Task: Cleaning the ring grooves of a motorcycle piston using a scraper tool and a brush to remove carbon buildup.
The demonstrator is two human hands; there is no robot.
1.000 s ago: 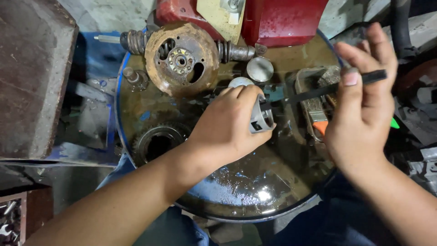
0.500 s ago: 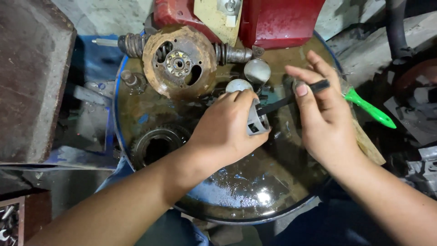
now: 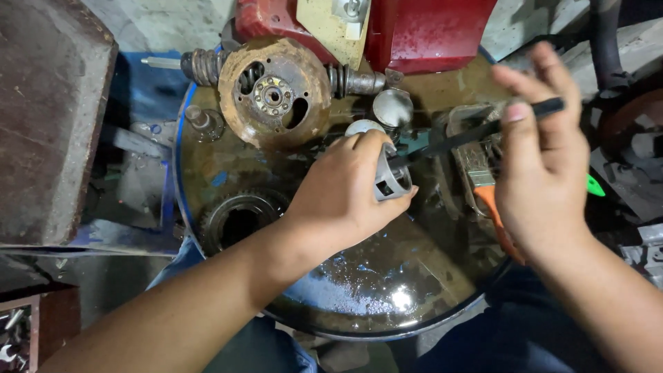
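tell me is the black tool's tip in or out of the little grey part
In. The black tool, held by the right hand, runs its tip into the slotted grey part gripped in the left hand.

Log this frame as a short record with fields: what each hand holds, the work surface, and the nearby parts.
left hand: left hand grips a small grey slotted metal part
right hand: right hand holds a thin black tool, its tip pointing into the grey part
surface: round oily drum top with a blue rim
nearby parts: rusty round hub at the top; gear lying left of the left hand; orange-handled paintbrush under the right hand
behind: red machine body
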